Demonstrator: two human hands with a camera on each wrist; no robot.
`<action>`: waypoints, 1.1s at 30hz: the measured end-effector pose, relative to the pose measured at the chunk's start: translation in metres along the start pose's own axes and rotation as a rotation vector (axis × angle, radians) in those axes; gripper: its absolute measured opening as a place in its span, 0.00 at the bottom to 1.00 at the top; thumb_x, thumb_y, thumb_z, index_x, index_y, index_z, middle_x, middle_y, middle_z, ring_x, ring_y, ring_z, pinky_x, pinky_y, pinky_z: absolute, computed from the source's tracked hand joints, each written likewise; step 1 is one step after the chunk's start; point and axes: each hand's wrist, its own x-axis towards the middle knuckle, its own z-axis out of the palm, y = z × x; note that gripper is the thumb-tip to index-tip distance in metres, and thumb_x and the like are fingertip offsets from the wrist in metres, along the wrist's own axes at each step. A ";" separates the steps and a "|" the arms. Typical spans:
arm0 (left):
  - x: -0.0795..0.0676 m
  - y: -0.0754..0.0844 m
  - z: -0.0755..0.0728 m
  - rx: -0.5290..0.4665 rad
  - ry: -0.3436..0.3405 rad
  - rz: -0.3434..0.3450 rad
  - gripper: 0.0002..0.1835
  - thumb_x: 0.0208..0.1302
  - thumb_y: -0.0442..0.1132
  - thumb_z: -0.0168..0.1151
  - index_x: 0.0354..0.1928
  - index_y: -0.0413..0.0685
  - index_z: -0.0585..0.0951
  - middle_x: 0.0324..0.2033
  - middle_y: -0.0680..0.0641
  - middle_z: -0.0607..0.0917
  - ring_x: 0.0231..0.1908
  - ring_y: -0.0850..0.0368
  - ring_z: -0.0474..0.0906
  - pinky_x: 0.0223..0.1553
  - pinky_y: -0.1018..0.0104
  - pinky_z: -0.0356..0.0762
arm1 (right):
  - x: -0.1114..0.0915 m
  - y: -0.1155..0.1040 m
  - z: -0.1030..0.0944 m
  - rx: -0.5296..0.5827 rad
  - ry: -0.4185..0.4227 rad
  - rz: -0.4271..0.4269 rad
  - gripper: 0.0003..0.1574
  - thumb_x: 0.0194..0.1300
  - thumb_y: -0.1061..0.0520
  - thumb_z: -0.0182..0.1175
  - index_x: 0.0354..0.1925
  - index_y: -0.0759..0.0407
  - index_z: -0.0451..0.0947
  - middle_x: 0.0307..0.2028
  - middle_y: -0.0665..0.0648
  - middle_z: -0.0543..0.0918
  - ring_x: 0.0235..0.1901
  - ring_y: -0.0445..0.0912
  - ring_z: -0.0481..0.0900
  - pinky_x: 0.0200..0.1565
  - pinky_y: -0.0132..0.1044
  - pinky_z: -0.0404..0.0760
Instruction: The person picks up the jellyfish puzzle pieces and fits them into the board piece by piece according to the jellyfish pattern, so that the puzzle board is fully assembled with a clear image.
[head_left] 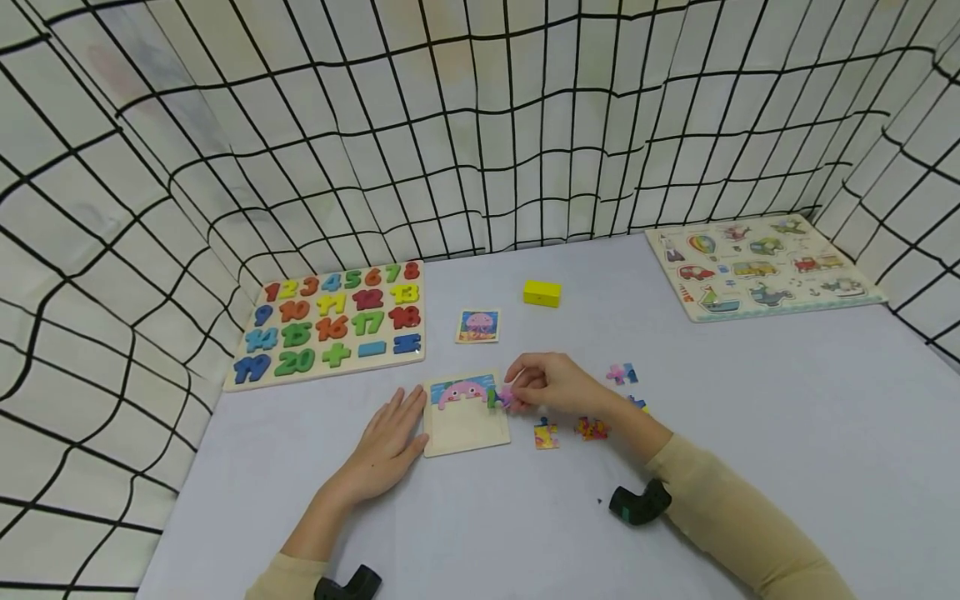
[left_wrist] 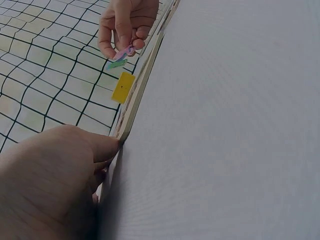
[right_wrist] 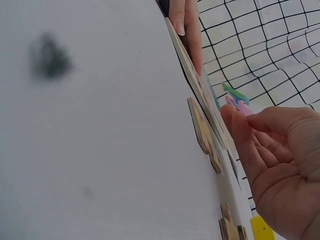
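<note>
A small wooden puzzle board (head_left: 467,427) lies on the white table, with pink octopus-head pieces (head_left: 463,392) along its top. My left hand (head_left: 386,450) rests flat against the board's left edge, fingers extended; the left wrist view shows the thumb (left_wrist: 106,146) touching that edge. Between thumb and fingertips my right hand (head_left: 557,385) pinches a pink, blue and green puzzle piece (right_wrist: 242,102), held above the board's right side. Part of that piece is hidden by the fingers. Loose puzzle pieces (head_left: 546,435) lie right of the board, some partly behind the right forearm.
Behind the board are a small octopus picture card (head_left: 478,327) and a yellow block (head_left: 542,293). A number board (head_left: 352,367) stands to the left, a vehicle puzzle board (head_left: 780,308) at the far right. Black netting (head_left: 525,158) over white cloth borders the table.
</note>
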 end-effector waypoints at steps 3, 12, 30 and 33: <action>0.000 0.000 0.000 0.006 -0.002 0.004 0.32 0.68 0.41 0.48 0.69 0.36 0.52 0.69 0.40 0.51 0.68 0.41 0.37 0.64 0.44 0.34 | 0.002 -0.001 0.004 0.023 0.004 0.023 0.09 0.61 0.65 0.58 0.42 0.64 0.74 0.29 0.56 0.82 0.28 0.48 0.83 0.35 0.37 0.81; 0.001 0.000 -0.002 -0.030 -0.021 -0.026 0.32 0.68 0.42 0.49 0.69 0.38 0.52 0.70 0.44 0.50 0.69 0.45 0.36 0.65 0.48 0.34 | 0.008 -0.006 0.016 -0.013 0.020 0.067 0.08 0.61 0.68 0.56 0.41 0.66 0.75 0.30 0.61 0.80 0.28 0.51 0.82 0.32 0.38 0.81; 0.001 -0.002 -0.005 -0.064 -0.009 -0.044 0.33 0.66 0.42 0.52 0.69 0.40 0.54 0.69 0.44 0.53 0.69 0.46 0.37 0.65 0.47 0.35 | 0.024 -0.018 0.037 0.106 0.096 0.156 0.08 0.59 0.68 0.58 0.39 0.71 0.73 0.28 0.63 0.80 0.25 0.52 0.83 0.30 0.41 0.82; 0.000 -0.002 -0.005 -0.071 -0.012 -0.051 0.33 0.66 0.42 0.52 0.69 0.40 0.54 0.69 0.44 0.52 0.69 0.46 0.37 0.65 0.46 0.35 | 0.031 -0.012 0.043 0.141 0.088 0.193 0.08 0.59 0.67 0.59 0.38 0.69 0.74 0.28 0.63 0.81 0.25 0.51 0.83 0.29 0.40 0.82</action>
